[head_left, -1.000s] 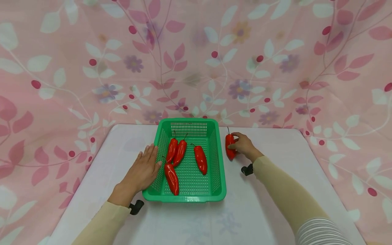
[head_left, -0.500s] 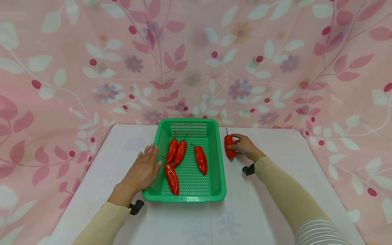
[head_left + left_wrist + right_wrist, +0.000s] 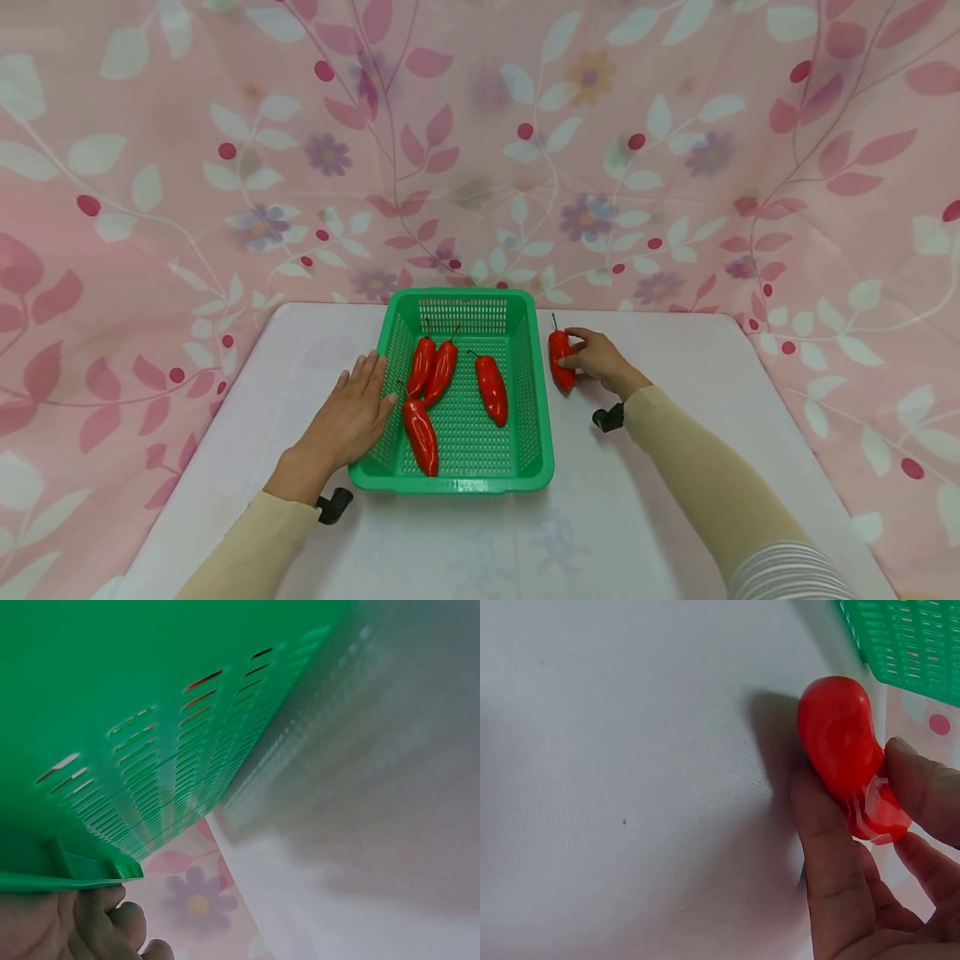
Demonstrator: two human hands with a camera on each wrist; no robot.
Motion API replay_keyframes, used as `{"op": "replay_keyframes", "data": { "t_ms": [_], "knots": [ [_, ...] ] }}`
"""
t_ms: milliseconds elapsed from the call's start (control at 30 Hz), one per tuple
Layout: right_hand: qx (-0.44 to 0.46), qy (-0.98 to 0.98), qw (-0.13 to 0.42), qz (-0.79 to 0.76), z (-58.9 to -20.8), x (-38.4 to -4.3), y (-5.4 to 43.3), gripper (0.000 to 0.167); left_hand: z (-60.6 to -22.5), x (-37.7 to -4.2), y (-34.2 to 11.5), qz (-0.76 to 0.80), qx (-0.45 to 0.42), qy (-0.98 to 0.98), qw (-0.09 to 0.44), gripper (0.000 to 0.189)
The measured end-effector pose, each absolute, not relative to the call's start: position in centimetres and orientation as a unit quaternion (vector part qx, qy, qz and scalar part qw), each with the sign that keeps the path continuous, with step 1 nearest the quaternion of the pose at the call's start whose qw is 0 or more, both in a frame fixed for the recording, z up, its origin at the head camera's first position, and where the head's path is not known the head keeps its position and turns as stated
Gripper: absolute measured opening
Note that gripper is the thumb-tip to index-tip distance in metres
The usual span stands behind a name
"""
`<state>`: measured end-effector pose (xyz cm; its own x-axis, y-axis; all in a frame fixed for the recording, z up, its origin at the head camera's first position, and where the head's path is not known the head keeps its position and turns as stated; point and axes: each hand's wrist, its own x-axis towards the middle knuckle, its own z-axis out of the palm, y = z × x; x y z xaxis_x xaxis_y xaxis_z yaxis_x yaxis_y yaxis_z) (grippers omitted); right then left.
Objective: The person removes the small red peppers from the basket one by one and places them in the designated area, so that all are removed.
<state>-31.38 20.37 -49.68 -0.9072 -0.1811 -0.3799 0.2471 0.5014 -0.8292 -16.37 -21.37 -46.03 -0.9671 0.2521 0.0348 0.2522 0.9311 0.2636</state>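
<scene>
My right hand (image 3: pixel 600 360) holds a glossy red chili pepper (image 3: pixel 561 360) just right of the green basket, its thin dark stem pointing away from me. Thumb and fingers pinch the pepper's sides in the right wrist view, where the rounded red end (image 3: pixel 840 727) faces the camera close over the table. On the basket's left rim lies my left hand (image 3: pixel 348 421), palm down with fingers straight. The green plastic basket (image 3: pixel 450 485) contains several more red peppers: a pair side by side at the back left, one (image 3: pixel 421 437) at the front left, one (image 3: pixel 491 392) toward the right.
A white-covered table (image 3: pixel 675 400) carries the basket, with its back edge against a pink floral cloth (image 3: pixel 480 167). Slots in the basket's side wall (image 3: pixel 165 757) show in the left wrist view. A dark wrist camera (image 3: pixel 608 417) hangs below each wrist.
My right hand and the pepper have shifted very slightly left, closer to the basket. The left hand and the peppers in the basket look unmoved.
</scene>
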Motion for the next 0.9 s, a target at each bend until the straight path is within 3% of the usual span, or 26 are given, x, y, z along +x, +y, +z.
{"op": "replay_keyframes", "data": {
  "t_ms": [900],
  "knots": [
    [0.049,0.835,0.187,-0.516,-50.4,-30.7,21.5,0.077,-46.0,-16.4,-21.3,-0.143,-0.127,-0.982,0.000,0.070]
  ]
}}
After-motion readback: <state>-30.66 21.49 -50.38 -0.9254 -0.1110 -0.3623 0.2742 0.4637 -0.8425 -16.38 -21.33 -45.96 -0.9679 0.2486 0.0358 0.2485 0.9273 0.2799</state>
